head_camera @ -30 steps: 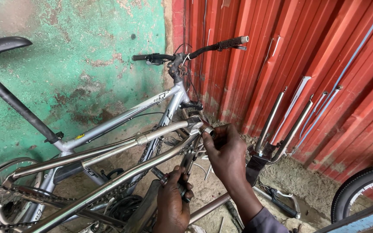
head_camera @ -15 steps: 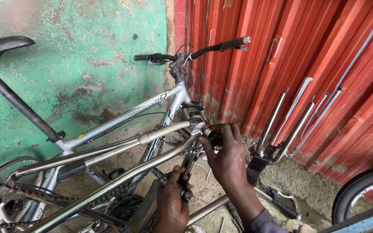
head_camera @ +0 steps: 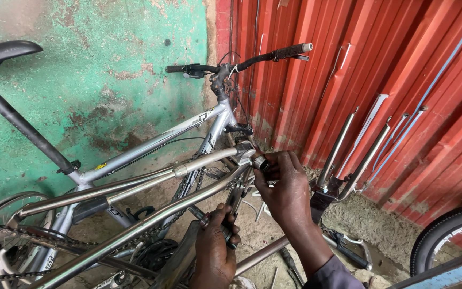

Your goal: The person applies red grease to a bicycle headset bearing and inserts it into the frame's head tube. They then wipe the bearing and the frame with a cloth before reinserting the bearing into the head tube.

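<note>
Barely shifted, both hands grip: right hand [head_camera: 283,184] pinching headset cup [head_camera: 261,162], left hand [head_camera: 216,250] seemingly clenching wrench [head_camera: 233,199].

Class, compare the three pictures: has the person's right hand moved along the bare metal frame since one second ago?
No. The right hand stays at the end of the bare metal frame, fingers on the round fitting, just below the silver bicycle.

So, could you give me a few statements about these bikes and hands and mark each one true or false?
1. The right hand is at the end of the bare metal frame. True.
2. The left hand is empty. False: it grips a dark tool.
3. The silver bike leans against a blue wall. False: the wall is green.
4. A black saddle shows at upper left. True.
</note>
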